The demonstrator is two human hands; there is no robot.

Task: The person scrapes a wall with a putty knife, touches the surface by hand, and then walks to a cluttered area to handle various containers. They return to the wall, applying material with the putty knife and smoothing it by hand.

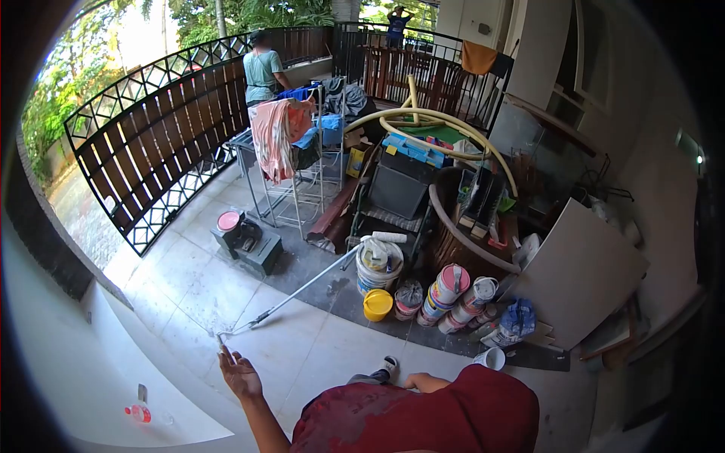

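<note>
My left hand (240,375) is raised at the lower left, palm partly up and fingers apart, with nothing clearly held. Just beyond its fingertips lies the thin bent end of a long pole (294,293); whether they touch is unclear. The pole slants up to a white paint roller (389,237) resting over a large white bucket (379,264). My right forearm bends in front of my dark red shirt (423,415), its fingers hidden. One shoe (390,365) shows on the tiles. A yellow pail (377,305) stands below the white bucket.
Paint buckets (453,279) line the dark floor strip. A grey box (260,253) carries a pink-topped tin. Behind are a drying rack (302,196), coiled hose (453,124) and leaning board (578,272). One person (262,72) stands by the gate (151,143), another (398,29) beyond the fence.
</note>
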